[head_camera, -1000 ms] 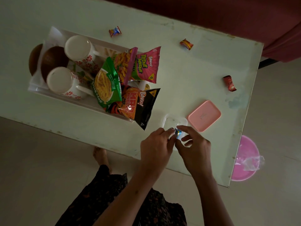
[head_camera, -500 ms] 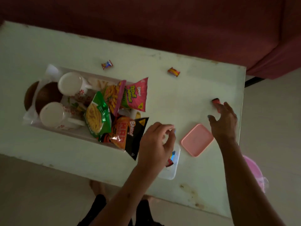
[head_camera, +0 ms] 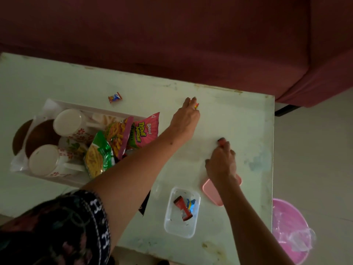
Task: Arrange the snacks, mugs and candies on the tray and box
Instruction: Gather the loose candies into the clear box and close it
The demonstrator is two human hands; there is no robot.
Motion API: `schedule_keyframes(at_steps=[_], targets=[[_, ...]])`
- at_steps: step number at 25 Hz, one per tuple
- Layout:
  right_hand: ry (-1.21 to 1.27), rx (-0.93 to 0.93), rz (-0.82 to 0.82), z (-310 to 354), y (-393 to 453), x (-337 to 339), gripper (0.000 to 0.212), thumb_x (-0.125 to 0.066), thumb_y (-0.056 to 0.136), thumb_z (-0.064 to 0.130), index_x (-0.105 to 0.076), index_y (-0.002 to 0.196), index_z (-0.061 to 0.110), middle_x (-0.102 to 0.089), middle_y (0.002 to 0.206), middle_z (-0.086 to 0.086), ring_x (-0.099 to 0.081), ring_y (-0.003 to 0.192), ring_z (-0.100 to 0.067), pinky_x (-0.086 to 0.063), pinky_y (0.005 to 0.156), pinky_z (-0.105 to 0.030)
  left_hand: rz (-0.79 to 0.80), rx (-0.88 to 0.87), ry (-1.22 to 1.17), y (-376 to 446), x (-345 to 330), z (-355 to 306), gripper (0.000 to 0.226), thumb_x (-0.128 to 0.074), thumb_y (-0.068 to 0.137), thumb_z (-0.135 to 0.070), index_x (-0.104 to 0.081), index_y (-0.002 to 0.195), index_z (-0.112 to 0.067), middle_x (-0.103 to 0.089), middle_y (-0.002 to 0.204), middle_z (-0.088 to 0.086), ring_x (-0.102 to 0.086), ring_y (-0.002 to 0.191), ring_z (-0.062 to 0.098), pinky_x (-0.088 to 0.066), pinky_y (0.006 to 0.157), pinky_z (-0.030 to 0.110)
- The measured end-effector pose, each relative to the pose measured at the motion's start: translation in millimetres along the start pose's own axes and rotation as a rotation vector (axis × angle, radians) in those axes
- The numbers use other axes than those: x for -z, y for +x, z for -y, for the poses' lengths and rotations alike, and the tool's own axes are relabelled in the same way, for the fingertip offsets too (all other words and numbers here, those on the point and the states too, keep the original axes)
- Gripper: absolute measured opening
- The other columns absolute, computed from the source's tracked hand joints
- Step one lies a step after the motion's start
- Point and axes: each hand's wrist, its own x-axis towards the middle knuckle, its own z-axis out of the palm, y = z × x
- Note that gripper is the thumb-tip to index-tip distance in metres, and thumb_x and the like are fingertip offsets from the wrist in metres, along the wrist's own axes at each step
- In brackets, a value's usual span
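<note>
My left hand (head_camera: 186, 116) reaches across the table, and its thumb and fingertips pinch an orange-yellow candy (head_camera: 196, 106). Curled fingers of my right hand (head_camera: 221, 161) grip a red candy (head_camera: 221, 143) just above the table, right of centre. The clear plastic box (head_camera: 172, 226) stands near the front edge with a red candy (head_camera: 182, 206) and a blue candy (head_camera: 191, 204) inside. Its pink lid (head_camera: 211, 192) lies beside it, partly under my right wrist. The white tray (head_camera: 63, 178) at the left holds two flowered mugs (head_camera: 43, 161), snack packets (head_camera: 146, 131) and brown bowls. One more candy (head_camera: 115, 97) lies behind the tray.
The pale green table (head_camera: 238, 119) ends at the right, where a pink bin (head_camera: 286, 222) with a plastic bag stands on the floor. A maroon sofa (head_camera: 172, 35) runs along the table's far edge. My left forearm crosses over the black snack packet.
My left hand left the box and reached forward to the orange-yellow candy. My right hand closed on the red candy and drew it back toward the lid. The camera tilted forward.
</note>
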Motion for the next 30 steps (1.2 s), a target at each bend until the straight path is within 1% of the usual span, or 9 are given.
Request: schedule_keyframes(at_steps=[3,5,10,16,19,22,25,27,30], targets=[[-0.056,-0.028,0.013,6,-1,-5,0.067,-0.059,0.088,0.005,-0.025,0.144,-0.007,-0.018,0.153,-0.02,-0.03,0.136,-0.036,-0.043,0.103,-0.037,0.093,-0.024,0.133,21,-8,1,0.071,-0.054,0.079,0.01,-0.019,0.14,0.004,-0.017,0.152,0.022,-0.014,0.142,0.035,-0.028,0.114,0.04],[-0.075,-0.03,0.012,6,0,-8,0.065,-0.057,0.09,0.003,-0.024,0.144,-0.008,-0.015,0.154,-0.021,-0.028,0.137,-0.037,-0.043,0.105,-0.038,0.123,0.016,0.174,30,-13,-1,0.074,-0.056,0.079,0.009,-0.015,0.141,0.005,-0.018,0.15,0.025,-0.017,0.14,0.038,-0.029,0.114,0.041],[-0.113,-0.041,0.022,8,5,-9,0.064,-0.06,0.088,0.0,-0.028,0.143,-0.006,-0.017,0.153,-0.021,-0.027,0.138,-0.039,-0.045,0.102,-0.04,0.051,0.079,0.096,21,-24,-6,0.042,-0.059,0.077,0.011,-0.049,0.117,0.004,-0.05,0.122,0.022,-0.053,0.11,0.032,-0.051,0.09,0.037],[-0.088,-0.066,-0.007,13,16,2,0.05,-0.069,0.078,-0.006,-0.051,0.125,-0.002,-0.049,0.13,-0.019,-0.05,0.117,-0.036,-0.05,0.087,-0.04,0.1,0.163,-0.082,-18,-29,-11,0.019,-0.057,0.083,-0.001,-0.057,0.103,0.002,-0.059,0.108,0.021,-0.058,0.099,0.035,-0.049,0.079,0.039],[-0.12,-0.048,-0.024,12,16,2,0.047,-0.07,0.077,-0.006,-0.053,0.12,-0.003,-0.052,0.123,-0.017,-0.054,0.111,-0.035,-0.05,0.083,-0.038,0.117,0.26,-0.307,-48,-12,-13,0.019,-0.064,0.079,-0.012,-0.065,0.094,-0.002,-0.067,0.097,0.019,-0.062,0.091,0.034,-0.049,0.072,0.036],[-0.18,-0.003,-0.034,11,15,-2,0.043,-0.068,0.08,-0.002,-0.054,0.121,-0.003,-0.05,0.126,-0.016,-0.052,0.113,-0.034,-0.05,0.083,-0.038,0.053,0.3,-0.455,-112,-1,-20,0.017,-0.068,0.074,-0.023,-0.071,0.087,-0.012,-0.073,0.084,0.007,-0.065,0.079,0.022,-0.054,0.068,0.033],[-0.187,0.018,-0.038,11,15,-2,0.044,-0.069,0.08,-0.001,-0.054,0.121,-0.003,-0.051,0.125,-0.016,-0.053,0.113,-0.034,-0.051,0.082,-0.039,0.135,0.33,-0.423,-181,-8,-39,0.023,-0.062,0.08,-0.033,-0.066,0.099,-0.021,-0.068,0.095,-0.002,-0.059,0.093,0.017,-0.051,0.079,0.033],[-0.166,0.023,-0.03,10,14,0,0.048,-0.074,0.077,0.004,-0.053,0.121,-0.003,-0.054,0.121,-0.017,-0.055,0.11,-0.035,-0.051,0.08,-0.039,0.193,0.364,-0.329,-205,-21,-48,0.027,-0.055,0.086,-0.033,-0.059,0.11,-0.023,-0.063,0.106,-0.001,-0.054,0.103,0.018,-0.046,0.083,0.032],[-0.206,0.067,0.01,8,15,6,0.057,-0.077,0.076,0.018,-0.052,0.124,0.0,-0.054,0.123,-0.014,-0.057,0.109,-0.034,-0.049,0.079,-0.036,0.263,0.398,-0.286,-212,-39,-49,0.028,-0.054,0.088,-0.03,-0.055,0.115,-0.02,-0.064,0.111,0.002,-0.057,0.105,0.019,-0.049,0.085,0.032]])
